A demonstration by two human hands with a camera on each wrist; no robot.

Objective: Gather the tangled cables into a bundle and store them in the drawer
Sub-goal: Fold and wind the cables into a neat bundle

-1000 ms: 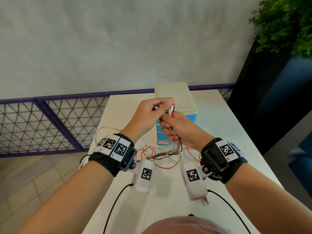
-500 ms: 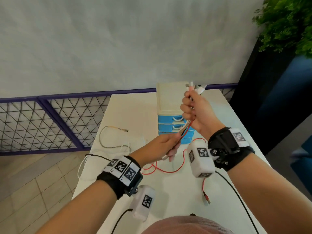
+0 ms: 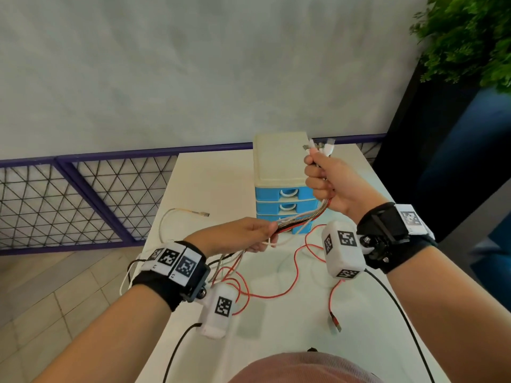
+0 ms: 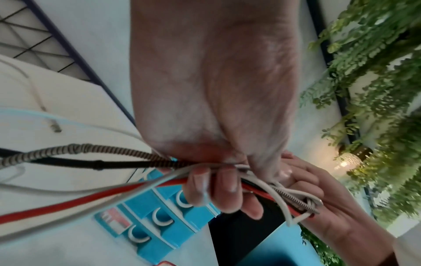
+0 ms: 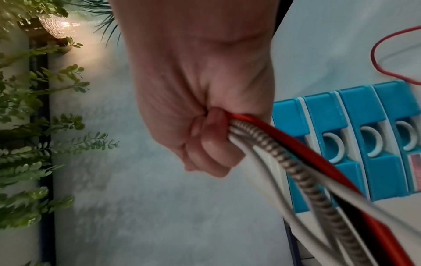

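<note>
Right hand raised in front of drawer unit, fist closed tight round cables near plug ends; several plugs sticking up above fist. Same grip in right wrist view: fingers curled round red, white, braided & black strands, all leaving bottom of fist together.

Left hand lower & nearer body, above table, fingers wrapped round same cables further along. Left wrist view: fingertips curled under strands, thumb side over top, bundle pinched between; right hand visible just past it, w/ small loop of white & braided cable between the two hands.

Stretch of cables between hands runs diagonally, up-right to down-left, roughly straight, passing in front of blue drawer fronts. Drawers all closed, 3 white handles visible in wrist views, label at lowest front.

Past left hand, loose ends trail down onto table: red cable looping across table near body, its plug lying near right-side edge; white & black strands hanging toward left wrist. One pale cable w/ metal plug lying on table left of drawer unit, running back toward left hand; whether it's in the grip, can't tell.

Plant top right, purple railing behind table.
</note>
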